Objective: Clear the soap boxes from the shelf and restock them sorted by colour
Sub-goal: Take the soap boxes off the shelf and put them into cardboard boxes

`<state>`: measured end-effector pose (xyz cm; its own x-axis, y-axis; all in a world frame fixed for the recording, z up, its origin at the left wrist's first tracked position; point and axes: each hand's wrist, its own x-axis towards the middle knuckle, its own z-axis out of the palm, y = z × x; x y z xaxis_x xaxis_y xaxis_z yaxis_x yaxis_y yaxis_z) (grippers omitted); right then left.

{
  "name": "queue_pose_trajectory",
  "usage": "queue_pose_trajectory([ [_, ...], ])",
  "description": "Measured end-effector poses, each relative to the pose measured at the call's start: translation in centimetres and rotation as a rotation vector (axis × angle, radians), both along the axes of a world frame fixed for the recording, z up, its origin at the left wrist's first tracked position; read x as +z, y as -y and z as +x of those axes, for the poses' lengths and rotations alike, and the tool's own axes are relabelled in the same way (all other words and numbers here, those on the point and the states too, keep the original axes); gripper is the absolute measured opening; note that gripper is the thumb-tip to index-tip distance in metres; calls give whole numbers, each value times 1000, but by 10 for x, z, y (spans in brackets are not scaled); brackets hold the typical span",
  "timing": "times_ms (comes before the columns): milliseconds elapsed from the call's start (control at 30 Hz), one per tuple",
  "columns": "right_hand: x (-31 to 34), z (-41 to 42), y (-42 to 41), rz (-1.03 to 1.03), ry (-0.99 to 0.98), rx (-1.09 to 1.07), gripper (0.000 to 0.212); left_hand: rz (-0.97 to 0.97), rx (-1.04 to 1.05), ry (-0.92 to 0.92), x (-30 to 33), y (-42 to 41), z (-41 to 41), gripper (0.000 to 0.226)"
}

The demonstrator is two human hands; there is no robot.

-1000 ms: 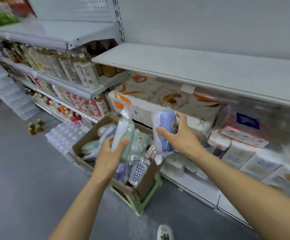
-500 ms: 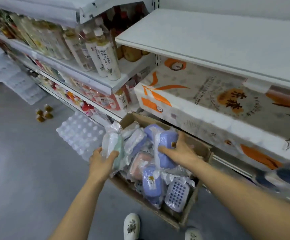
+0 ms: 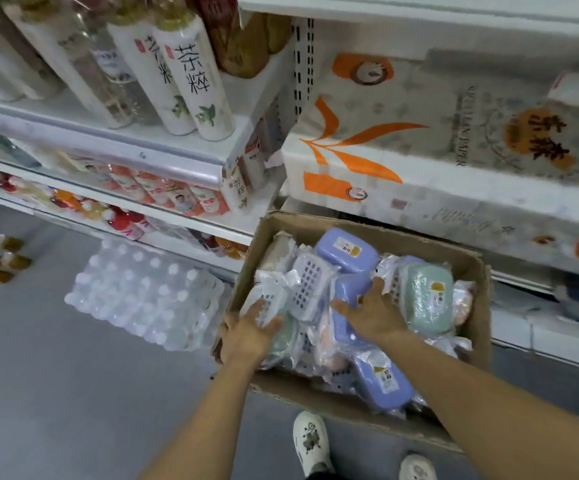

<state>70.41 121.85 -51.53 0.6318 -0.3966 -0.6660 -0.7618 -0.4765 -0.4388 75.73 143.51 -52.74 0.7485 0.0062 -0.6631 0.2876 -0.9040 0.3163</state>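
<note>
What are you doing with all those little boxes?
A person is leaning over a cardboard box full of plastic-wrapped soap boxes. The left hand rests on a wrapped green one at the box's near-left side. The right hand lies on a purple one in the middle. More purple and green ones lie around them.

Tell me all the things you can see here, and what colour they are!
cardboard box: one, brown, on the floor by the shelves
soap boxes: many, purple, green, pink, wrapped, piled inside the cardboard box
toilet paper pack: one, white and orange, on the shelf above
tea bottles: several, white labels, upper left shelf
water bottle pack: one, clear, on the floor
shoes: two, white, bottom edge
left hand: on a green soap box
right hand: on a purple soap box
</note>
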Motion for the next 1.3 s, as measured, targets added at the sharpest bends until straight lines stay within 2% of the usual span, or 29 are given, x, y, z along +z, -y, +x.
queue_pose_trajectory([
  [133, -5, 2, -7, -14, -28, -45, 107, -9, -96, -62, -2, 1, 11, 69],
  [267, 16, 4, -3, 13, -28, -25, 97, 93, -222, -62, 20, 10, 13, 83],
  [333, 37, 2, 7, -21, -2, 12, 94, 82, -282, 36, 40, 25, 9, 84],
  [400, 62, -7, 21, -92, 68, 67, 87, -21, -331, 167, 64, 45, 0, 82],
  [500, 109, -39, 48, -230, 290, 89, 73, -183, -459, 460, 109, 79, -25, 75],
  [633, 177, -116, 91, -424, 564, 37, 61, -369, -514, 764, 180, 132, -79, 70],
  [833, 254, -282, 167, -664, 746, -27, 56, -479, -731, 1091, 263, 226, -199, 71],
  [1067, 300, -460, 250, -881, 788, -134, 62, -595, -909, 1189, 306, 326, -337, 77],
  [1300, 333, -567, 349, -969, 787, -266, 65, -716, -1059, 1168, 333, 443, -413, 81],
])
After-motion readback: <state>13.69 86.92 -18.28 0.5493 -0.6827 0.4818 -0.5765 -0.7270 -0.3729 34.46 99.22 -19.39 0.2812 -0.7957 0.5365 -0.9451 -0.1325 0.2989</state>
